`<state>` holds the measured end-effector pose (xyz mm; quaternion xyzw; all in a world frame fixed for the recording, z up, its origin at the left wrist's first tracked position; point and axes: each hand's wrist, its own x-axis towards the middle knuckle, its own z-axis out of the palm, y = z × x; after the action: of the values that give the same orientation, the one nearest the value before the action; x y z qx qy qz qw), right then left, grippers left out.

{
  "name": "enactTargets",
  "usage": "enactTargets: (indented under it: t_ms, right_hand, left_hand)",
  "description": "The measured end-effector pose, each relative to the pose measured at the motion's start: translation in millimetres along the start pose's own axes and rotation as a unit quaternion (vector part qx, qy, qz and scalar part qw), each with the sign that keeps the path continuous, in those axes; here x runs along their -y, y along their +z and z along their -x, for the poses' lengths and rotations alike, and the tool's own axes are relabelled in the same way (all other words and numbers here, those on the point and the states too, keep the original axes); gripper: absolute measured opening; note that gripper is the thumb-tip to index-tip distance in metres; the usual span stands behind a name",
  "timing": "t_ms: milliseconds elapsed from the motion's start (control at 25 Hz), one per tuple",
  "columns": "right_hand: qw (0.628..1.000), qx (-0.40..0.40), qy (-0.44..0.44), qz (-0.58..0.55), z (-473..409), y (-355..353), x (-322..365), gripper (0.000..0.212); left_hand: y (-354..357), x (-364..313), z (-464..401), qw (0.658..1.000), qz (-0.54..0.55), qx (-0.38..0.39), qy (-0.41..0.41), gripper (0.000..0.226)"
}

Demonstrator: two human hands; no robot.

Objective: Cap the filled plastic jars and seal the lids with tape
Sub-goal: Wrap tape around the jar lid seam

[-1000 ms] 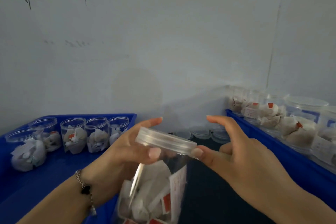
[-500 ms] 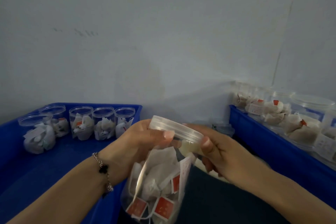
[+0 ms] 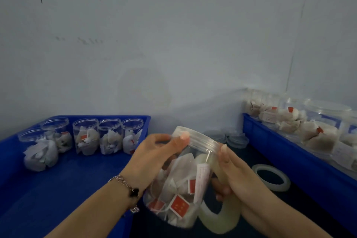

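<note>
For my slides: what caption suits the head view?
Left hand steadies capped jar while right hand holds tape roll against it.

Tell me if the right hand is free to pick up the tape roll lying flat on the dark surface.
Probably not yet. The right hand already holds another tape roll against the jar. The flat roll lies uncovered just beside it.
</note>
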<state>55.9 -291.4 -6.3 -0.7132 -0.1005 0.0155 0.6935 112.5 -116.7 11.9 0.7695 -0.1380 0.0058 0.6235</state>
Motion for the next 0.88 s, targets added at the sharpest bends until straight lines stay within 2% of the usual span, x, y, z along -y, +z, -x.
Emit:
enactTargets:
  t_ms: [40,120,240,280,360,400,480,560,600,640,720,800,880]
  right_hand:
    - [1.0,-0.026,-0.004,0.011,-1.0,1.5,0.7,0.06]
    - [0.996,-0.077,-0.007,0.045,-3.3,6.3,1.0,0.064]
    - [0.986,-0.132,0.01,0.098,-6.7,13.9,2.0,0.062]
    - [0.984,-0.139,0.014,0.111,-7.4,15.7,3.5,0.06]
    - [0.984,-0.116,0.017,0.136,-7.9,16.0,9.1,0.068]
    - [0.985,-0.093,0.019,0.142,-6.9,14.1,13.9,0.08]
    - [0.985,-0.045,0.04,0.159,-4.6,6.0,29.6,0.106]
    - [0.977,0.001,0.051,0.207,-2.1,-7.1,48.1,0.112]
    - [0.968,0.008,0.042,0.247,-0.4,-14.1,55.9,0.104]
    - [0.955,-0.001,0.012,0.297,1.9,-20.5,61.1,0.09]
    - [0.921,-0.049,-0.089,0.376,7.2,-31.8,62.9,0.058]
    - [0.89,-0.072,-0.173,0.417,13.8,-36.8,59.2,0.048]
    - [0.813,-0.096,-0.223,0.529,14.2,-40.3,52.1,0.047]
  left_hand:
    - [-1.1,2.7,6.7,0.998,-0.018,-0.043,0.03,0.057]
    - [0.7,2.2,20.3,0.991,-0.097,-0.059,0.065,0.06]
    - [14.6,4.0,28.5,0.987,-0.142,0.04,0.066,0.066]
    - [17.2,5.0,27.9,0.984,-0.152,0.052,0.072,0.078]
    - [17.8,9.5,24.6,0.982,-0.176,0.009,0.075,0.098]
    - [16.7,8.9,24.2,0.981,-0.177,-0.024,0.079,0.1]
    - [12.7,3.8,24.3,0.987,-0.126,-0.064,0.071,0.118]
    - [8.5,1.8,23.5,0.99,-0.085,-0.093,0.065,0.133]
    - [6.1,1.4,22.6,0.989,-0.077,-0.104,0.072,0.125]
    - [4.0,1.0,22.1,0.988,-0.069,-0.11,0.086,0.107]
    - [1.5,-3.3,22.9,0.987,-0.048,-0.105,0.11,0.07]
    - [2.0,-7.6,23.9,0.99,-0.022,-0.083,0.116,0.06]
    - [3.0,-10.9,25.4,0.992,0.001,-0.067,0.104,0.058]
